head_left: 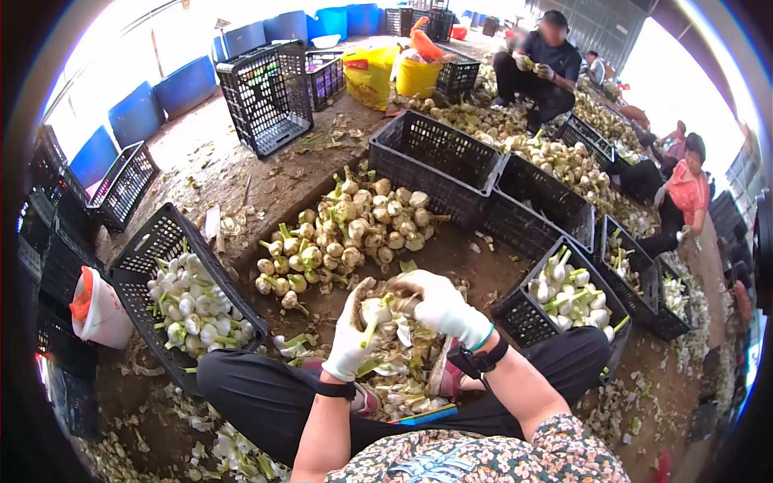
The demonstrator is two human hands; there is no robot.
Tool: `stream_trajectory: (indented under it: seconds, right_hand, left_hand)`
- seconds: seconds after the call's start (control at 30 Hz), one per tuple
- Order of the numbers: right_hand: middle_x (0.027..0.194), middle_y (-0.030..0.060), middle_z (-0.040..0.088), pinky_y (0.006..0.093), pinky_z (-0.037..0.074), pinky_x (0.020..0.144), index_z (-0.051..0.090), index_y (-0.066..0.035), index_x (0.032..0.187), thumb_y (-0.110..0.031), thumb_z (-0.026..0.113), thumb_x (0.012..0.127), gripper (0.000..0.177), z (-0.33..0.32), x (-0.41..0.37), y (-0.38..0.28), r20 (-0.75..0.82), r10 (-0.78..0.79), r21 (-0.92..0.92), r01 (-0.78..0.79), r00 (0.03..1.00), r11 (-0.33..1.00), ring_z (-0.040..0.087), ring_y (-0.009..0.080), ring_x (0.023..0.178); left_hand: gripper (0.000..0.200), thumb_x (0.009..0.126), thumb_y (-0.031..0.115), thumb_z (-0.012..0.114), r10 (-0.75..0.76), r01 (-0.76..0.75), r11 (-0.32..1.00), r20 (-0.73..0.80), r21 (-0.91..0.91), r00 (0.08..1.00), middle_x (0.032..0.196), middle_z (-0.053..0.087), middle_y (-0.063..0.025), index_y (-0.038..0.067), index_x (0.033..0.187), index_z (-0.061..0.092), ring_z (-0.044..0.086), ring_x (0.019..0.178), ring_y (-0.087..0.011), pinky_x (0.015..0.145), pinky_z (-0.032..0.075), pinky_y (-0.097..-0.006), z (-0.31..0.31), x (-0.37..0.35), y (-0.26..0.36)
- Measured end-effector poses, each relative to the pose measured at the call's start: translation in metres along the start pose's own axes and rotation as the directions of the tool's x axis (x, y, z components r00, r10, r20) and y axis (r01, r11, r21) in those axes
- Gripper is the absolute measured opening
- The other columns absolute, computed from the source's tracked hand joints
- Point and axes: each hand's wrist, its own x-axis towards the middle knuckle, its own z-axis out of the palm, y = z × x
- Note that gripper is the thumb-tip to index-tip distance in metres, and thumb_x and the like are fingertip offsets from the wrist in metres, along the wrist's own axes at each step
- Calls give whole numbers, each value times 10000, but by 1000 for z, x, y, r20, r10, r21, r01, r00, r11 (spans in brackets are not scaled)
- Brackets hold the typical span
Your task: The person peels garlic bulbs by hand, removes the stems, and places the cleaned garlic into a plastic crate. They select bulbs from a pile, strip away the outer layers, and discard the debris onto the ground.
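In the head view, my left hand point(351, 332), in a soiled white glove, is closed around a garlic bulb point(375, 311) whose green stem points down toward me. My right hand point(441, 304), gloved as well, has its fingers bent against the bulb's right side; its fingertips are partly hidden. Below both hands lies a heap of garlic peelings point(403, 362) between my shoes. Just beyond them, a pile of unpeeled garlic point(346, 229) with dirt on the skins covers the ground.
A tilted black crate of cleaned garlic point(197, 310) stands at my left, another crate point(568, 294) at my right. More black crates point(435, 157) stand ahead. A white bucket point(101, 310) sits far left. A person in dark clothes point(547, 68) squats beyond; others are at right.
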Motion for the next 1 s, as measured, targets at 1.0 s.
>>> stream_trajectory:
  seconds: [1.0]
  right_hand:
    - [958, 199, 646, 453, 501, 816, 669, -58, 932, -233, 696, 722, 275, 67, 28, 82, -187, 164, -354, -222, 969, 908, 616, 382, 943]
  left_hand:
    - [307, 1001, 250, 574, -78, -127, 845, -355, -519, 932, 1130, 670, -126, -8, 1164, 606, 640, 1045, -244, 934, 528, -374, -44, 2, -23]
